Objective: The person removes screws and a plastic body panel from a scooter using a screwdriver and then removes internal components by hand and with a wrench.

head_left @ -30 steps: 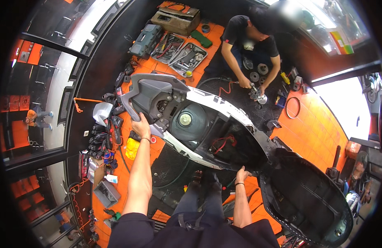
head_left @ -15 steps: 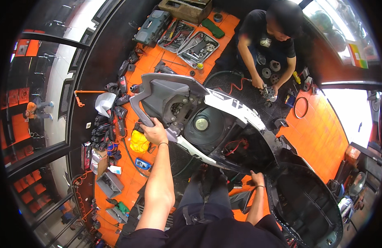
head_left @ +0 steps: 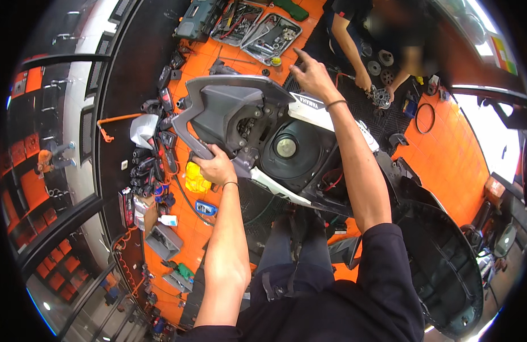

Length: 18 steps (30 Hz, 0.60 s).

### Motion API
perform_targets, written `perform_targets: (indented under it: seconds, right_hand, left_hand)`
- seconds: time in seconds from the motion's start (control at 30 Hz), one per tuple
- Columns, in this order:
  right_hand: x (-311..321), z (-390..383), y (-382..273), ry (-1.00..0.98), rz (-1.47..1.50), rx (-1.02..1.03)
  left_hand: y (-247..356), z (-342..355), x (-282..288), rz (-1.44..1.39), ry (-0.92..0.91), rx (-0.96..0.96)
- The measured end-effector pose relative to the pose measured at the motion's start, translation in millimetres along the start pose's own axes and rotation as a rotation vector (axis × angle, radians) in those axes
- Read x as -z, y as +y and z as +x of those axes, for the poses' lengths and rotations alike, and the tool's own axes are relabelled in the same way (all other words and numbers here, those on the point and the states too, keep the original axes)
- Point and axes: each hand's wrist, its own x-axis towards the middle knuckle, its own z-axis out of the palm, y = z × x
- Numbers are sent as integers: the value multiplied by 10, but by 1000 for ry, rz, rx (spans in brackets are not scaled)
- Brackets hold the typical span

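Observation:
My left hand (head_left: 217, 165) is closed around the near arm of the grey grab rail (head_left: 190, 132) on a scooter's rear end. Across the scooter body, my right hand (head_left: 313, 74) hovers over the far side near the white side panel (head_left: 309, 109), fingers stretched out, with nothing in it. Between the panels sits a round dark recess with a pale cap (head_left: 286, 148). My right forearm hides part of the storage well. At the lower right, a long black shell, seat-like in outline (head_left: 440, 245), lies hollow side up.
A co-worker handles a metal mechanical part (head_left: 381, 98) on a black mat. Tool trays (head_left: 272, 39) and a green-grey case (head_left: 198, 21) stand on the orange floor. Cordless power tools (head_left: 146, 171), a yellow bundle (head_left: 196, 178) and a grey bin (head_left: 164, 240) lie at left.
My right hand has left the near side of the scooter by the black shell and reached up across the body to its far side. My left hand keeps its grip on the grab rail.

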Motion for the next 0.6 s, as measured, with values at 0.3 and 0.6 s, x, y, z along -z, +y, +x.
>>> perform_targets:
  seconds: [0.3, 0.6]
  right_hand:
    - [-506, -1088, 734, 265, -367, 181]
    - [-570, -1076, 757, 433, -491, 242]
  left_hand:
    - [90, 31, 136, -26, -68, 82]
    - [61, 49, 69, -48, -119, 80]
